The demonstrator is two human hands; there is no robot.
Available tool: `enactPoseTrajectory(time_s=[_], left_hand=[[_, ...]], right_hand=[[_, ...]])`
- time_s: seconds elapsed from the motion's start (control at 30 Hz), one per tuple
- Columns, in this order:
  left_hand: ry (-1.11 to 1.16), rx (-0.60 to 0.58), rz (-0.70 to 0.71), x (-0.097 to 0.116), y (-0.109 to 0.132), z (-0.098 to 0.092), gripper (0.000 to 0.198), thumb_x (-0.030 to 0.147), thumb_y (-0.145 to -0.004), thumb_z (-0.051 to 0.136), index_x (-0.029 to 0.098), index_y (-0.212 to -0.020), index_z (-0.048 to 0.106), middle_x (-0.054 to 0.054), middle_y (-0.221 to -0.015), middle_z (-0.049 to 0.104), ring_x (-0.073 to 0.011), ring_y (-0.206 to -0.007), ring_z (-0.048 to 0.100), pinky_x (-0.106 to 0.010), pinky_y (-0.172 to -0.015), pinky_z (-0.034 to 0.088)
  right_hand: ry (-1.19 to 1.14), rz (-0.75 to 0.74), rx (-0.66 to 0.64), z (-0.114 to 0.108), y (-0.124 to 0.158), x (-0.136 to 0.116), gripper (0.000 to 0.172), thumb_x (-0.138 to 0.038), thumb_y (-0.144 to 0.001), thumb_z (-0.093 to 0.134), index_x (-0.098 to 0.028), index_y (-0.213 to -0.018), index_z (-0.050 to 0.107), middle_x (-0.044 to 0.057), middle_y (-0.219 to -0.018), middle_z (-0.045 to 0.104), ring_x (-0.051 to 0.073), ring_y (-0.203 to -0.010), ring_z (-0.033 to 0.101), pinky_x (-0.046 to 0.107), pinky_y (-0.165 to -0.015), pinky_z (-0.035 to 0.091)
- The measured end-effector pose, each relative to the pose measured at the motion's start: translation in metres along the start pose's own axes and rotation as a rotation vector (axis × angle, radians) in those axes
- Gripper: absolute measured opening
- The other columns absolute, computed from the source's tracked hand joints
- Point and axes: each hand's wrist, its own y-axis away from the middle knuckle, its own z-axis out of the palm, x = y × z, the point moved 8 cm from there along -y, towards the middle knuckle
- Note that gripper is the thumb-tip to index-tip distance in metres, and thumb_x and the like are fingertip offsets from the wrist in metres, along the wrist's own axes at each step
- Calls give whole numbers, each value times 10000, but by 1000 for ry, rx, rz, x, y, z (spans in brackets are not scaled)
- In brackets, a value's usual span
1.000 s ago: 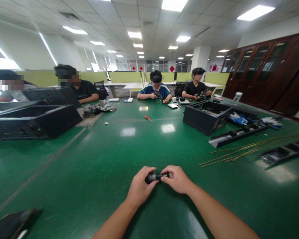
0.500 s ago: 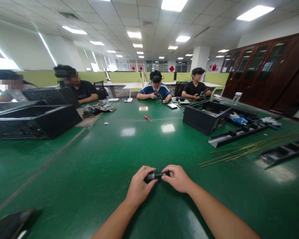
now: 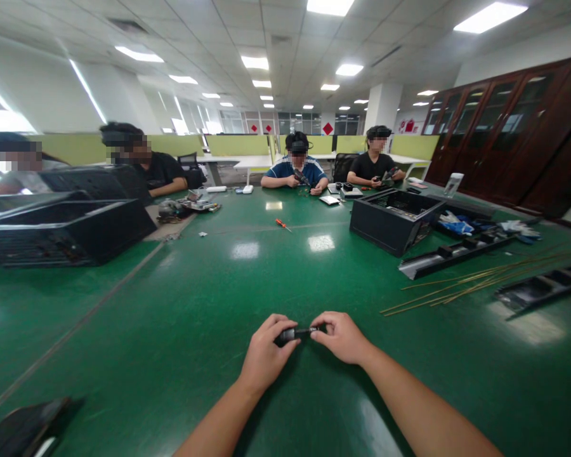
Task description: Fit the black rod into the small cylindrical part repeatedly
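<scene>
Just above the green table [image 3: 209, 381], in the middle foreground, both hands are on a short black cylindrical tool [image 3: 289, 334]. Its thick end lies between the thumb and fingers of my left hand [image 3: 266, 352]. A thin dark shaft runs to the right from it, and my right hand [image 3: 340, 339] pinches the far tip, which looks slightly shiny. The exact kind of tool is too small and partly covered to make out. The fingers of both hands are closed.
An orange screwdriver [image 3: 282, 225] lies farther up the table. Black computer cases [image 3: 383, 225] stand right and left. Thin brass-coloured rods [image 3: 457, 292] and black metal rails [image 3: 457, 254] lie on the right. A dark flat object [image 3: 23, 428] is lower left. Several people sit opposite.
Both hands keep their grip on the tool, with only a slight shift of the right hand. The view has tilted a little.
</scene>
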Motion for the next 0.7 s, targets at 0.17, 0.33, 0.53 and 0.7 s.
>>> enactPoseTrajectory(time_s=[0.17, 0.33, 0.53, 0.7], left_hand=[[-15, 7, -3, 0, -1, -2, 245, 175, -774, 701, 233, -1011, 680, -29, -955, 652, -174, -892, 644, -301, -794, 535], [-26, 10, -8, -1, -1, -2, 241, 180, -771, 701, 235, -1005, 685, -32, -964, 655, -179, -900, 649, -311, -805, 541], [-22, 16, -9, -2, -2, -3, 232, 193, -776, 687, 231, -1004, 687, -45, -970, 658, -192, -910, 649, -328, -806, 544], [-48, 9, -23, -4, -2, -4, 242, 185, -778, 690, 240, -1014, 687, -42, -988, 664, -194, -926, 653, -325, -825, 541]], right_hand=[[7, 13, 1, -2, -1, 0, 146, -260, -781, 692, -180, -885, 754, -58, -548, 440, 97, -514, 344, 230, -516, 262], [23, 21, 2, -3, 0, 0, 143, -263, -780, 692, -178, -878, 753, -55, -550, 452, 96, -513, 344, 229, -515, 262], [41, 21, 9, -5, -1, 2, 159, -278, -780, 694, -177, -888, 752, -54, -555, 467, 97, -515, 348, 231, -518, 262], [30, 32, 20, -8, -1, 3, 161, -281, -773, 695, -172, -877, 751, -53, -555, 473, 98, -516, 342, 234, -517, 255]])
